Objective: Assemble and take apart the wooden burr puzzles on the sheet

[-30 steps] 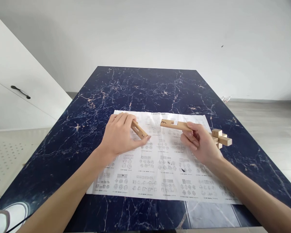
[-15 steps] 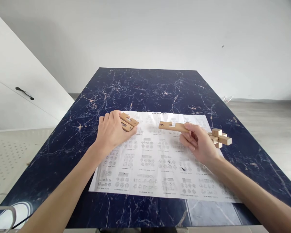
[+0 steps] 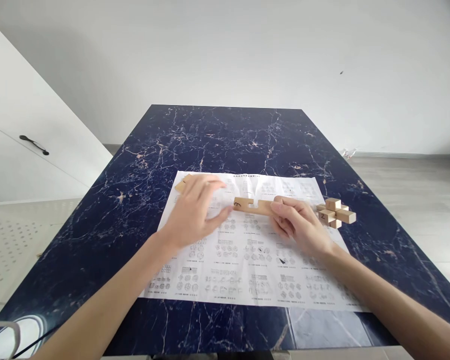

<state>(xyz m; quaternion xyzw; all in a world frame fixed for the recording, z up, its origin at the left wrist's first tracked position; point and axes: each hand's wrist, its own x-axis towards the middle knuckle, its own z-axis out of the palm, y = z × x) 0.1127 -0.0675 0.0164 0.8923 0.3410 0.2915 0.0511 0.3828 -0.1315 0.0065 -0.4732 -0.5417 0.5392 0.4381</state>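
Between the thumb and fingers of my right hand (image 3: 298, 220) is the right end of a notched wooden puzzle piece (image 3: 243, 205), marked with a number at its left end. Somewhat blurred, my left hand (image 3: 193, 212) is open, its thumb tip close to that marked end; whether they touch I cannot tell. Behind my left hand other wooden puzzle pieces (image 3: 182, 185) lie on the sheet, mostly hidden by the fingers. Right of my right hand stands an assembled cross-shaped wooden puzzle (image 3: 335, 212) with a number on one block.
A printed instruction sheet (image 3: 228, 280) with rows of small diagrams lies under both hands. It rests on a dark blue marble-patterned table (image 3: 225, 135). A white round object (image 3: 17, 335) is at the lower left, and a white cabinet (image 3: 30, 115) stands at the left.
My left hand has let go of the two numbered wooden pieces and moved right, its fingers opening. My right hand has brought its notched piece slightly left and down.
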